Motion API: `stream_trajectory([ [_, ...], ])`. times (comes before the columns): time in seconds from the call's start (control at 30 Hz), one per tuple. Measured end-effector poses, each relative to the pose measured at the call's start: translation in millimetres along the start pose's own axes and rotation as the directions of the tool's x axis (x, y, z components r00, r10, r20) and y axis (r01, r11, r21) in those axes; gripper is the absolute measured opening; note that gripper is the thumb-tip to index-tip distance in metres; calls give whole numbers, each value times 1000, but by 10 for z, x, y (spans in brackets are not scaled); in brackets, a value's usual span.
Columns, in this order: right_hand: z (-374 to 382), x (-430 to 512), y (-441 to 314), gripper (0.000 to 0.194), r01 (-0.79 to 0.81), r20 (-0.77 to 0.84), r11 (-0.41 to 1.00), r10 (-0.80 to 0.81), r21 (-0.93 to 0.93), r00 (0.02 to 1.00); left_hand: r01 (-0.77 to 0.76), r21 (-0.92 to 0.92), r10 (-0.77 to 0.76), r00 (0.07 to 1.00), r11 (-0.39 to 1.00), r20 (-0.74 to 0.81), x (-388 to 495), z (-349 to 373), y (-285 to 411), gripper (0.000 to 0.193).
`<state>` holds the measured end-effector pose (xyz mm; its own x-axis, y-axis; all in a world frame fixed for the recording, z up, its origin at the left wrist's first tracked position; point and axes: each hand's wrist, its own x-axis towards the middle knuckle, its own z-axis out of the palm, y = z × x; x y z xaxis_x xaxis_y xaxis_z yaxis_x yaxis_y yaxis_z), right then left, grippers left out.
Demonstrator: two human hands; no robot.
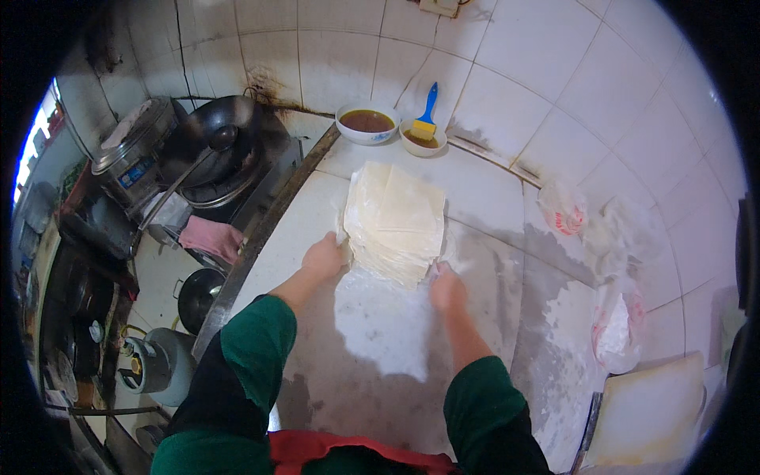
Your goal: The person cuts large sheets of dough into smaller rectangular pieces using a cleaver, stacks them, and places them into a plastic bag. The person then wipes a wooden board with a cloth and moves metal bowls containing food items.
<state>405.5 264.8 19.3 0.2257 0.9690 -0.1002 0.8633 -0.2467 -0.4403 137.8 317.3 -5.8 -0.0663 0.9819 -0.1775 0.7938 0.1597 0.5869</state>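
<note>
A stack of thin, pale dough sheets (395, 217) lies fanned out on the white tiled counter (368, 415), with clear plastic film (343, 222) showing along its edges. My left hand (323, 256) grips the film at the stack's lower left corner. At the lower right corner, my right hand (446, 288) has its fingers closed on the film there. Beyond the stack stand a bowl of brown liquid (367, 121) and a smaller bowl (423, 148), in which a blue-handled brush (428, 113) rests with its bristles down. White flour (380, 320) covers the counter just below the stack.
To the left, a wok (208, 136) with a ladle sits on a stove beside a lidded metal pot (136, 160). A pink cloth (211, 238) and a gas cylinder (169, 365) are lower down. Plastic bags (617, 326) and a cutting board (647, 409) lie at right, near the tiled wall.
</note>
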Motion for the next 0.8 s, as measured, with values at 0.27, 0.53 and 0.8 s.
stream_trajectory([
  [0.27, -186, -950, 269, 26, -19, 23, 999, 18, 51, 1000, -95, -39, 100, 982, 995, 162, -1285, -57, -185, 29],
  [0.53, -327, -2437, 1033, 28, -41, 176, 997, 28, 73, 984, -171, 38, 146, 921, 985, 362, -2926, 11, -396, 32],
  [0.8, -864, -3056, 1368, 27, -91, 84, 971, 74, 220, 994, 18, -497, 67, 986, 867, 152, -3451, -83, -595, 35],
])
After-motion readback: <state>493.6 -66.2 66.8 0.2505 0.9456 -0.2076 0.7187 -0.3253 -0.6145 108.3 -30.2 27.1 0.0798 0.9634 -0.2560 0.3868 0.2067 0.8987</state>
